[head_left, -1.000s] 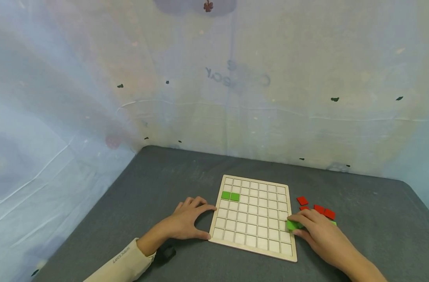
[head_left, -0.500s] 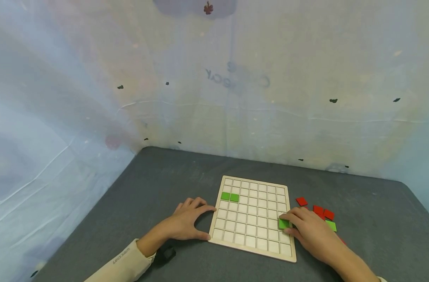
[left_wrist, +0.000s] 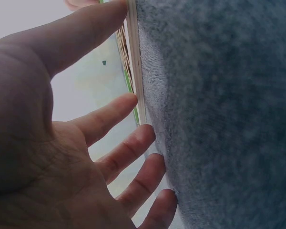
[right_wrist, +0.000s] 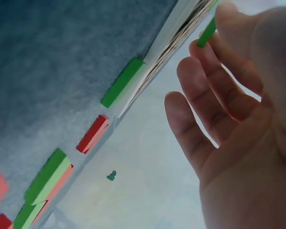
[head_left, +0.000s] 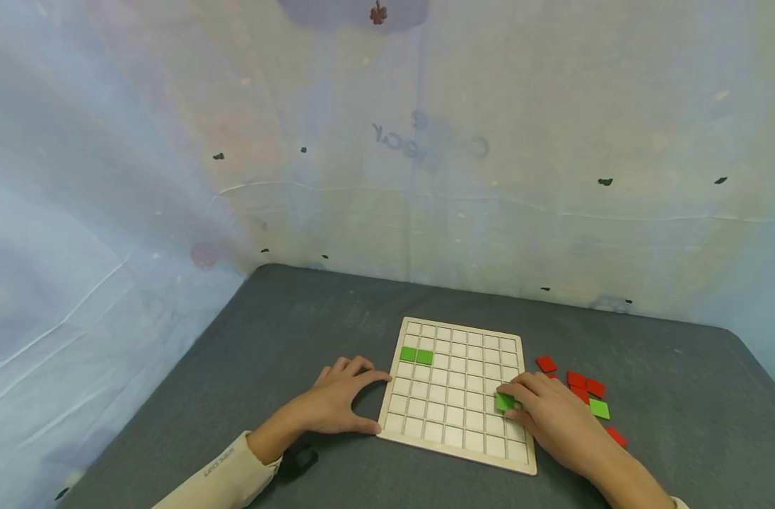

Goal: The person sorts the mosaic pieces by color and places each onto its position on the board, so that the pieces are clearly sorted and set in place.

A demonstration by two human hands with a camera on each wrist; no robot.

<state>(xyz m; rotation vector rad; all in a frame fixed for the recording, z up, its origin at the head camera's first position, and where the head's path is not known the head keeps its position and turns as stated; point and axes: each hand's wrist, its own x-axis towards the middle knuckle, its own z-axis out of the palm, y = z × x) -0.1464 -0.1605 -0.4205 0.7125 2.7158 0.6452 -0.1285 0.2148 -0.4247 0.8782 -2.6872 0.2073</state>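
A wooden grid board [head_left: 443,442] with square cells lies on the dark grey table. Two green square tiles [head_left: 416,355] sit side by side in cells near its left edge. My left hand [head_left: 336,399] touches the board's left edge with thumb and index fingertip, its fingers spread, as the left wrist view also shows. Over the right part of the board, my right hand [head_left: 553,417] pinches a green tile [head_left: 504,402] between thumb and fingers. In the right wrist view that held tile [right_wrist: 207,33] is seen edge-on, and the outer fingers stay extended.
Right of the board lie several loose red tiles [head_left: 546,364] and a green tile [head_left: 599,408], partly hidden behind my right hand. A pale, marked sheet [head_left: 387,177] hangs behind the table. A dark object [head_left: 298,461] shows at my left wrist.
My right hand has moved left, carrying the green tile from the board's right edge further over the cells. More of the loose tiles show. My left hand stays in place.
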